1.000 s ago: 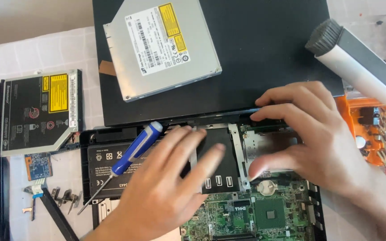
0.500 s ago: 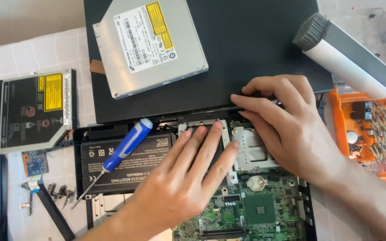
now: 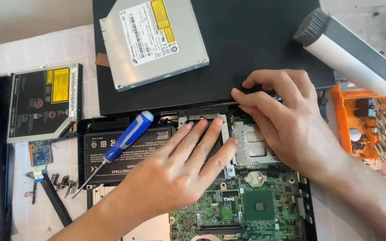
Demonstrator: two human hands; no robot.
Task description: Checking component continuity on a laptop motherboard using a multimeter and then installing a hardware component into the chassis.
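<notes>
Now we work on open laptop [image 3: 246,209], drive tray step. Left hand [image 3: 179,169] lies flat, fingers spread wide on black drive [image 3: 211,143] in metal bracket [image 3: 226,134], holding nothing. Right hand [image 3: 291,120] presses fingers, curled narrow, at bay's back edge under black lid [image 3: 255,49]; no grasp. Blue screwdriver [image 3: 121,143] rests on battery [image 3: 112,154]. Next move, we judge: steady push, level seating, then screws.
</notes>
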